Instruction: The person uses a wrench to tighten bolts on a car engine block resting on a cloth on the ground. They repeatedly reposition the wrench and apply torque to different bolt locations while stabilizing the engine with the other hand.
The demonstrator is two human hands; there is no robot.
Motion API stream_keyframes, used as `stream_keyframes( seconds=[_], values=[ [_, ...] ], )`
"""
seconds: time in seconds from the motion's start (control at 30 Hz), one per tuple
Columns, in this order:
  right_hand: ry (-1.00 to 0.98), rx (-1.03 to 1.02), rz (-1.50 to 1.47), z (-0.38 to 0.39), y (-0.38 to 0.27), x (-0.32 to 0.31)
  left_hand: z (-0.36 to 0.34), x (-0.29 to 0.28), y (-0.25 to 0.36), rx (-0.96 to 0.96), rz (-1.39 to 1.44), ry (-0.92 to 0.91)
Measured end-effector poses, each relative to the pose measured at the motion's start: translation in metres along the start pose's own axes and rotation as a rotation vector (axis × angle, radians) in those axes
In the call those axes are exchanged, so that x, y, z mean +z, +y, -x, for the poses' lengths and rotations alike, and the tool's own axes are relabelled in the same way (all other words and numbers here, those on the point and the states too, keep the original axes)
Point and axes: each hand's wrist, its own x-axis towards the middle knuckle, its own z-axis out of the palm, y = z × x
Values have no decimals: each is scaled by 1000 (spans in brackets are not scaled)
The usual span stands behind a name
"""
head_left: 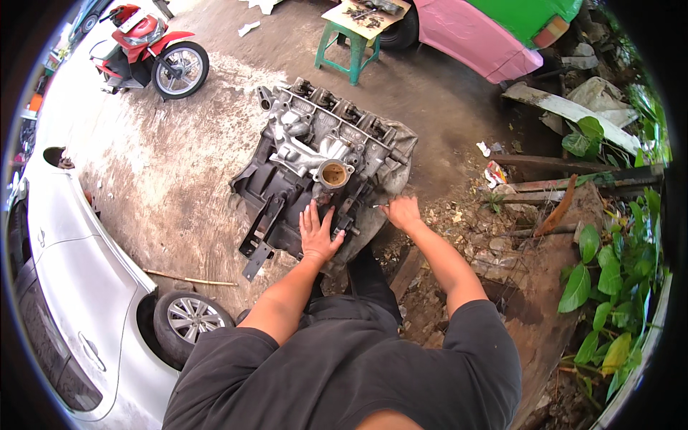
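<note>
1. At my 12 o'clock, the engine (297, 152): silver-grey on top, blackish-grey nearer me, its round opening (334, 173) tan-brown.
2. My shirt (344, 358), 6 o'clock: plain charcoal.
3. Motorcycle (147, 49), 10 o'clock: red and black.
4. Car (82, 283), near 9 o'clock: silvery white.
5. Stool (355, 61), 12 o'clock: teal-green.
6. Vehicle (466, 32), 1 o'clock: pink, bright green.
7. Leaves (610, 278), past 3 o'clock: green, one yellowing.

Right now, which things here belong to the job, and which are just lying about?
Likely job: engine under left fingers; small unclear item at right fingers; perhaps parts on green stool.
Apparently unrelated: red motorbike, white car, stick.
</note>
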Motion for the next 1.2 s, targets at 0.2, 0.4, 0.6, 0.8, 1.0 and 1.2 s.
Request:
stream_keyframes(
  seconds=[0.2,0.4,0.6,0.8,1.0,1.2],
  values=[
    [79,438,-525,51,-19,29,0,0,-2,27,24,17],
    [323,521,-1028,64,-52,67,0,0,-1,40,34,28],
    [207,744,-1402,42,-79,83,0,-1,1,29,23,17],
    [221,705,-1389,43,-104,57,0,-1,2,39,26,37],
    [190,827,-1248,38,-106,41,0,-1,1,32,15,24],
    [290,769,-1163,27,-108,60,-1,1,0,29,10,27]
  ],
)
